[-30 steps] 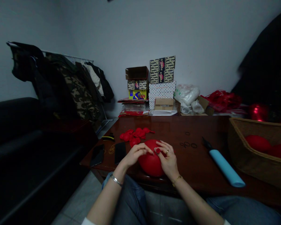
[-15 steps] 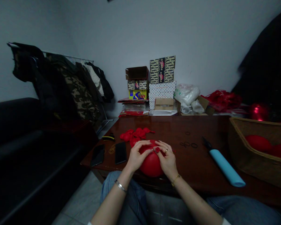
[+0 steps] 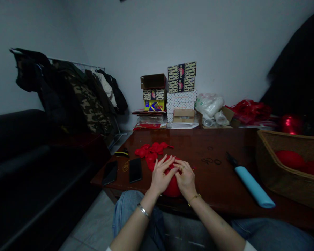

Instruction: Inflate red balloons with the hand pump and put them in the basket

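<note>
An inflated red balloon rests at the near edge of the dark wooden table, mostly covered by my hands. My left hand presses on its left and top side, fingers partly raised. My right hand, wearing a ring, pinches the balloon's neck near the top. Both hands meet over the balloon. A heap of flat red balloons lies just beyond my hands.
Two dark phones lie left of my hands. A blue hand pump and small black bands lie to the right. A wicker basket with red balloons stands at far right. Stacked boxes and bags line the back.
My hands have closed in over the balloon and it now looks smaller between them. My left hand has moved right onto its top.
</note>
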Action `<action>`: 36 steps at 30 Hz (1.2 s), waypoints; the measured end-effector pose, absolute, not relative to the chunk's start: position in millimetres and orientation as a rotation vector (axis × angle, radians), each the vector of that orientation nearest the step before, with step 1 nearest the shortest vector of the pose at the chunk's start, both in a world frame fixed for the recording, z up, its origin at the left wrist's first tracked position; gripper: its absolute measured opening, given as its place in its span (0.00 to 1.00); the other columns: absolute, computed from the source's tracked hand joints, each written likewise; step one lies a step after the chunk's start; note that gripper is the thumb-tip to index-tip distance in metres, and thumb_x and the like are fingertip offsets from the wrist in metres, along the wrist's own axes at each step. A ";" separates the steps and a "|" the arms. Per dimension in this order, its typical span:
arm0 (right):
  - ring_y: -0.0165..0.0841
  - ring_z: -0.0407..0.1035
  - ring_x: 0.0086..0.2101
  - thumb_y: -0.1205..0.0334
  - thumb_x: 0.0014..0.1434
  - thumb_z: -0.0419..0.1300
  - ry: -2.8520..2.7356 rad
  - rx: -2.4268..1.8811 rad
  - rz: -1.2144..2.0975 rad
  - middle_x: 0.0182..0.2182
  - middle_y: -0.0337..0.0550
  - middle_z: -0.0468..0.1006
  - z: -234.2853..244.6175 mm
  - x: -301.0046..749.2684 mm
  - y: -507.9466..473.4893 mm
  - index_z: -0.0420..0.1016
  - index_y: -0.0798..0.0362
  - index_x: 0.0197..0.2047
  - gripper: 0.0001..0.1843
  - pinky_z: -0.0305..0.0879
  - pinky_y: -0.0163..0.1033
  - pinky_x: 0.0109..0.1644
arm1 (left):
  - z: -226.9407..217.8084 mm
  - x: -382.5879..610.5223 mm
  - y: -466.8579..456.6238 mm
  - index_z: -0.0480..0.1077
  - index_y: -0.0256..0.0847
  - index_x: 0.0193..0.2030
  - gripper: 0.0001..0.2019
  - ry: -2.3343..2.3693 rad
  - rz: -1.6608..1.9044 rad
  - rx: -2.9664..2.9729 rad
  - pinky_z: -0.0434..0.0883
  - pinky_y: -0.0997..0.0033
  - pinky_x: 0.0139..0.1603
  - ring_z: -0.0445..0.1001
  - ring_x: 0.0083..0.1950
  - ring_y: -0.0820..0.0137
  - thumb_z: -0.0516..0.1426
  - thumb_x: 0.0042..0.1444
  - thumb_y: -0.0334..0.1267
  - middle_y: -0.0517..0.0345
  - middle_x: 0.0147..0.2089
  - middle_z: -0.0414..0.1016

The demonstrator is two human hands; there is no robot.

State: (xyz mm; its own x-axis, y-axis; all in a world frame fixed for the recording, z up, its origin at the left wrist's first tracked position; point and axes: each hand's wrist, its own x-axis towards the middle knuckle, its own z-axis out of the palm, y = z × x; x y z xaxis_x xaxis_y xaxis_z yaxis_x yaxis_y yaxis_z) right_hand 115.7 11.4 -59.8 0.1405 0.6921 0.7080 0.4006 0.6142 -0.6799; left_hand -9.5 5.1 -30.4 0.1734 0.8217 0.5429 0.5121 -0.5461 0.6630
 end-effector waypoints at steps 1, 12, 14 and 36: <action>0.37 0.68 0.41 0.63 0.54 0.56 -1.479 -0.974 0.275 0.38 0.45 0.77 -58.9 115.7 10.7 0.76 0.48 0.35 0.08 0.64 0.49 0.48 | -31.9 -8.9 5.1 0.68 0.51 0.53 0.17 1.276 1.331 2.123 0.42 0.44 0.65 0.59 0.63 0.64 0.55 0.56 0.41 0.57 0.57 0.69; 0.34 0.69 0.36 0.55 0.56 0.57 -1.374 -0.984 0.424 0.32 0.42 0.76 -51.9 112.3 5.5 0.75 0.48 0.29 0.09 0.63 0.42 0.45 | -45.3 -5.2 7.9 0.73 0.45 0.46 0.14 1.330 1.485 1.919 0.46 0.50 0.66 0.65 0.59 0.67 0.49 0.61 0.39 0.57 0.50 0.74; 0.34 0.68 0.36 0.54 0.57 0.55 -1.317 -1.002 0.453 0.32 0.42 0.76 -54.4 110.1 8.5 0.74 0.50 0.29 0.11 0.63 0.42 0.44 | -46.8 -3.7 6.0 0.73 0.45 0.47 0.14 1.333 1.507 1.950 0.46 0.51 0.67 0.65 0.59 0.66 0.49 0.61 0.39 0.57 0.51 0.74; 0.39 0.63 0.44 0.58 0.55 0.56 -1.613 -1.039 0.333 0.41 0.41 0.74 -43.0 118.8 7.0 0.75 0.44 0.32 0.06 0.58 0.48 0.49 | -47.1 -4.3 8.7 0.73 0.44 0.47 0.14 1.347 1.500 1.857 0.47 0.52 0.67 0.63 0.60 0.66 0.49 0.61 0.41 0.58 0.53 0.71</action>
